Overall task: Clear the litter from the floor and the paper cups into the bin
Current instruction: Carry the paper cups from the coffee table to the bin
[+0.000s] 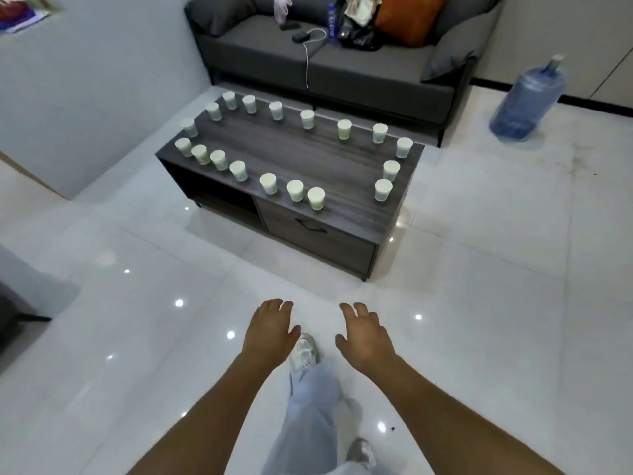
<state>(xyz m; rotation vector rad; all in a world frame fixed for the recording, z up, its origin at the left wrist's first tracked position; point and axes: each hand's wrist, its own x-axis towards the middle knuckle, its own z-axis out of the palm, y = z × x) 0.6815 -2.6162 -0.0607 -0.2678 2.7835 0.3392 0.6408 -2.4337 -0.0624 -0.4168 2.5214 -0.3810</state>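
Glossy white floor tiles (479,269) fill most of the view, with a dark grey sofa (342,70) at the far side and a large blue water bottle (527,97) standing on the floor at far right. Between sofa and person sits a low dark wood-grain coffee table (308,156), and the white paper cups (294,190) stand upright round its edge in a loose ring, well apart from both hands. No bin shows anywhere in the view. A small dark speck (392,429) lies on the tiles at near right, perhaps litter; it is too small to tell.

The left hand (270,334) and the right hand (363,337) are held out forward, fingers spread and relaxed, holding nothing, above a white shoe (303,351).

The risk, as I judge it, lies in the cups: they are light and closely spaced along the near left edge, so a hasty reach could knock neighbours over or off the table, spilling any liquid inside. With no bin in sight, carrying many at once could also mean drops.
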